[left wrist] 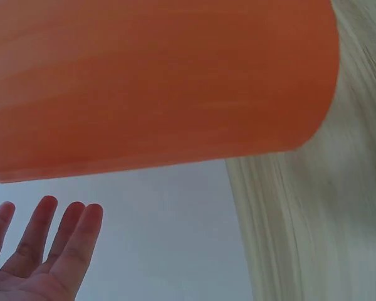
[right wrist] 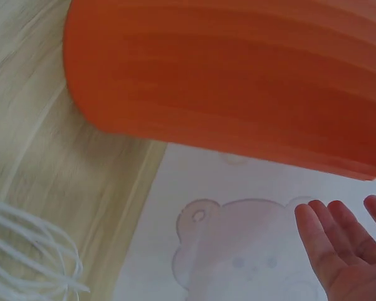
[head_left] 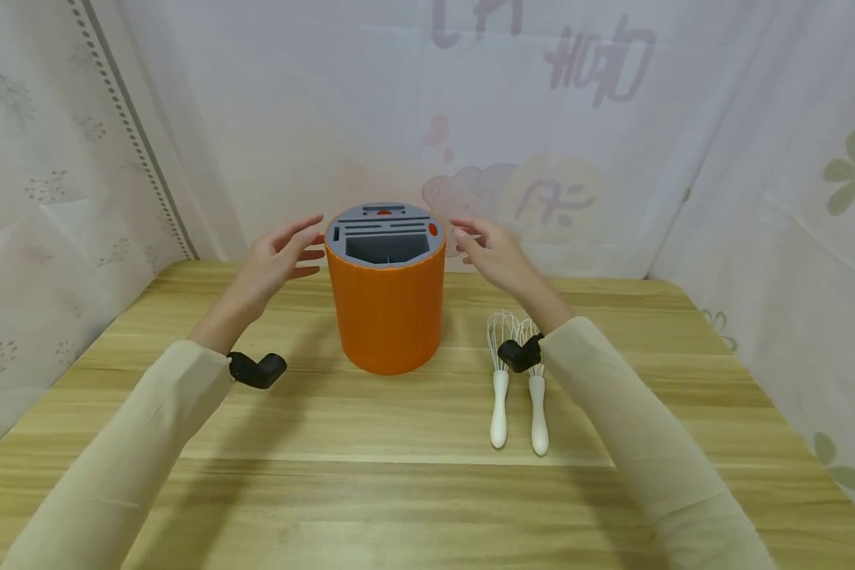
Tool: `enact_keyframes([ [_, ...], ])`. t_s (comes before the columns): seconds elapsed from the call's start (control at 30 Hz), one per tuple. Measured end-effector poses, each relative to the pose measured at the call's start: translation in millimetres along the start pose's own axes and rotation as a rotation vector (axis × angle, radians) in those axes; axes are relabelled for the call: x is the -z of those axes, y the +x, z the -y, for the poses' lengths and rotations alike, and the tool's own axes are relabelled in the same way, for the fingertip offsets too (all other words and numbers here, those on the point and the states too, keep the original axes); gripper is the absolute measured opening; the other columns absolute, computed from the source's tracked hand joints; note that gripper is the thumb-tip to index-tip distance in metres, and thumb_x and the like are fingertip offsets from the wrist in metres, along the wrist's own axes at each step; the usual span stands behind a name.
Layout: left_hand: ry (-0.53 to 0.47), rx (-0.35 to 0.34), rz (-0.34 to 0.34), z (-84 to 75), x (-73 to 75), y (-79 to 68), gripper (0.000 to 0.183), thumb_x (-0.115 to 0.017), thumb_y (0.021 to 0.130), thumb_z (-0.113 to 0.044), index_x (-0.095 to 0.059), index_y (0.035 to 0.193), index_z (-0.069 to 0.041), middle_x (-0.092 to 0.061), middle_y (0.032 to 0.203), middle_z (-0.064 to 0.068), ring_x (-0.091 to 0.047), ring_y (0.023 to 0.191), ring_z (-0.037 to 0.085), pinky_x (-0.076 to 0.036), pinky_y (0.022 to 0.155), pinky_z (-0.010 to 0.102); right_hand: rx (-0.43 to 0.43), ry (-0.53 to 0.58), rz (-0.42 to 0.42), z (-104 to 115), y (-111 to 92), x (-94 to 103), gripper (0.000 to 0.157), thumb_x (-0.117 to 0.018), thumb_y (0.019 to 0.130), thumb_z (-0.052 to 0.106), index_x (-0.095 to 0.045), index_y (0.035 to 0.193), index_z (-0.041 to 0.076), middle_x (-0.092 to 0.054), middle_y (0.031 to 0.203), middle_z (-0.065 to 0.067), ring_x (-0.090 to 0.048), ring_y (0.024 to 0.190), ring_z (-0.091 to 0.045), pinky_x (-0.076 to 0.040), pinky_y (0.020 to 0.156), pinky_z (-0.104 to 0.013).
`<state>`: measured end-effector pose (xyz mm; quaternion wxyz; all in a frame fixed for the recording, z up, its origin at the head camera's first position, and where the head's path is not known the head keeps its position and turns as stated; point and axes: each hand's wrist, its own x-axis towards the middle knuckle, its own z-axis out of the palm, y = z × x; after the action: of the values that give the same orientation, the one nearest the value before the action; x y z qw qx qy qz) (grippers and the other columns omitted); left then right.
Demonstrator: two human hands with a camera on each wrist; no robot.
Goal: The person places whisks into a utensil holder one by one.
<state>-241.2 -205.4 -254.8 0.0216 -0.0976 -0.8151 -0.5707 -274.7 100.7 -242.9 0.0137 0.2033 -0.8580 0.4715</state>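
Note:
An orange knife block (head_left: 388,317), round and with a grey slotted top (head_left: 385,226), stands upright on the wooden table. My left hand (head_left: 278,257) is raised at its left side near the rim, fingers spread and apart from the wall in the left wrist view. On the other side my right hand (head_left: 495,253) faces it with relaxed fingers, and a gap shows between them and the orange wall in the right wrist view. Two whisks with white handles lie to the right: one whisk (head_left: 499,408), and a second whisk (head_left: 538,412) partly covered by the right wrist's black camera.
The wooden table (head_left: 399,507) ends at the back against a pale printed curtain (head_left: 292,119). More curtain hangs at the left and right. A black camera (head_left: 256,370) sits on the left wrist, over the table.

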Motion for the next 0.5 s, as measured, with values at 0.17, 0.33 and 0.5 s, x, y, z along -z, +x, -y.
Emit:
enact_keyframes([
  [0.17, -0.04, 0.01, -0.024, -3.1, -8.0, 6.2, 0.054, -0.043, 0.095, -0.046, -0.039, 0.142, -0.02, -0.047, 0.138, 0.01, -0.056, 0.109, 0.016, -0.051, 0.085, 0.025, -0.06, 0.114, 0.002, -0.5, 8.2, -9.5, 0.045, -0.043, 0.099, 0.027, -0.042, 0.14, 0.009, -0.051, 0.133, -0.013, -0.057, 0.108, -0.028, -0.049, 0.091, -0.039],
  [0.33, -0.071, 0.005, -0.042, -4.3, -14.5, 10.9, 0.05, -0.044, 0.096, -0.042, -0.043, 0.14, -0.019, -0.05, 0.132, 0.006, -0.057, 0.1, 0.011, -0.052, 0.079, 0.021, -0.093, 0.198, -0.012, 2.2, 12.2, -16.6, 0.043, -0.042, 0.099, 0.026, -0.042, 0.14, 0.012, -0.052, 0.131, -0.013, -0.059, 0.106, -0.03, -0.051, 0.089, -0.038],
  [0.5, -0.088, -0.002, -0.064, -3.1, -17.3, 12.9, 0.045, -0.043, 0.097, -0.039, -0.046, 0.137, -0.019, -0.053, 0.123, 0.0, -0.058, 0.096, 0.009, -0.052, 0.075, 0.019, -0.092, 0.235, -0.025, 4.7, 14.9, -21.1, 0.04, -0.041, 0.1, 0.021, -0.043, 0.139, 0.01, -0.052, 0.13, -0.015, -0.06, 0.104, -0.034, -0.051, 0.088, -0.039],
])
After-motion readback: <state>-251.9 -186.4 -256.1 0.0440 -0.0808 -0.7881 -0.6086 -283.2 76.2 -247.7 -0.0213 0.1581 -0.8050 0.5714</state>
